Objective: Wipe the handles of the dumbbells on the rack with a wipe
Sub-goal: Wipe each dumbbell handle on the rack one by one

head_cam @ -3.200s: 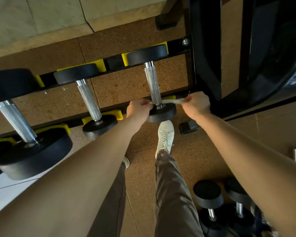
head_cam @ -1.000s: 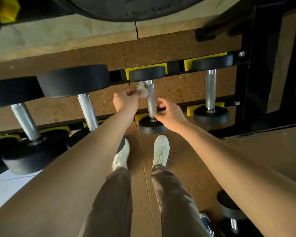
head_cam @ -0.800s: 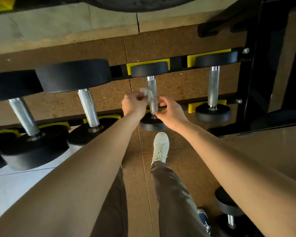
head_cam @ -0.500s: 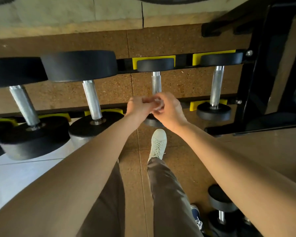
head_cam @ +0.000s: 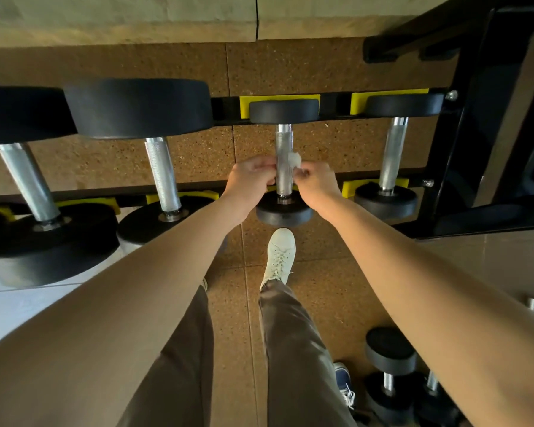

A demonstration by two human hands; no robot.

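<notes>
Both hands are out at the rack, on the second dumbbell from the right. It lies across the two rails, with its far head on a yellow pad and its near head hanging over the front rail. Its knurled handle runs away from the person.

The wipe is a small white crumpled bit pressed to the right side of the handle, about midway along. The right hand has its fingers curled and pinches the wipe just right of the handle. The left hand sits on the other side with curled fingers and its tips against the left side of the handle. Can't tell if it grips an end of the wipe; that part is hidden behind the handle and fingers. The hands are level with each other, with the handle between them.

Other dumbbells on the rack:
- One small one to the right, beside the black post.
- A bigger one to the left.
- A still bigger one at the far left.

None of these is touched, and their handles are bare.

Below is brown speckled floor. A white shoe sits just under the near head of the held dumbbell, and there are brown trousers. At the lower right two small dumbbells stand on the floor, with a blue shoe next to them.
</notes>
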